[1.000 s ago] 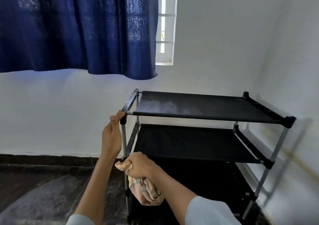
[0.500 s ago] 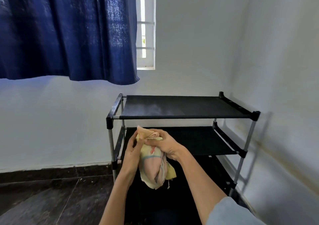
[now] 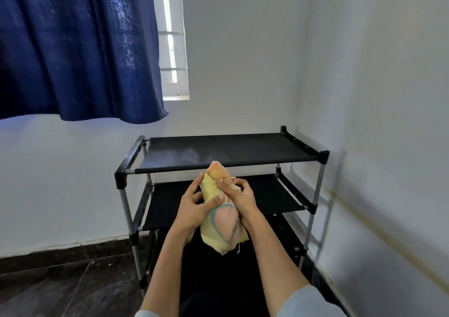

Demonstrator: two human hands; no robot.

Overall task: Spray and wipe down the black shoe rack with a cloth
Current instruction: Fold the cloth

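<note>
Both hands are up in front of the black shoe rack (image 3: 226,150), working the same bunched-up cloth (image 3: 222,222). The left hand (image 3: 194,209) has its grip wrapped around the left side of the cloth, thumb pressed across the front of it. The right hand (image 3: 239,198) pinches the gathered folds near the top, fingers curled in on the fabric. So both grips are clamped on the cloth, nothing loose.

The cloth is yellowish with a pink and teal pattern, and it hangs down below both grips with a few threads dangling off the bottom edge. Its top end pokes up just past the front bar of the rack's upper shelf.

The rack stands right behind the hands, tucked into the corner of the white wall (image 3: 364,98). Up and to the left of the grips hangs a dark blue curtain (image 3: 77,47), with a window (image 3: 171,37) beside it. Dark floor (image 3: 60,287) below left.
</note>
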